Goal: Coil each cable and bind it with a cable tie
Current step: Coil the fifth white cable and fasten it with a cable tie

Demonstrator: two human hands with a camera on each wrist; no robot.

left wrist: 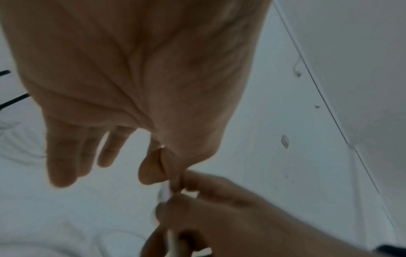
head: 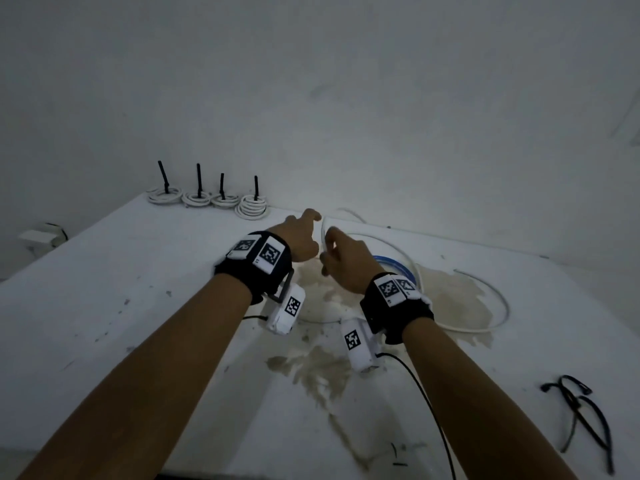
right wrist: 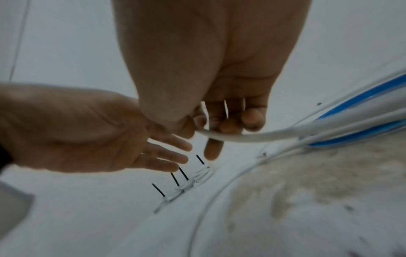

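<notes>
A long white cable [head: 498, 296] lies in loose loops on the white table [head: 138, 306], right of centre. Both hands meet at one stretch of it, just above the table's middle. My left hand [head: 304, 237] pinches the cable [left wrist: 163, 193] between thumb and forefinger [left wrist: 151, 172], with the other fingers held out straight. My right hand [head: 341, 258] grips the same cable [right wrist: 241, 137] in curled fingers [right wrist: 252, 120], right beside the left hand [right wrist: 110, 135]. Several loose black cable ties [head: 581, 407] lie near the table's front right.
Several white coils [head: 196, 199] bound with upright black ties stand in a row at the back left, against the wall. A blue ring [head: 398, 263] lies just beyond my right wrist. Brown stains [head: 450, 299] mark the tabletop. A small white box [head: 38, 237] sits past the left edge.
</notes>
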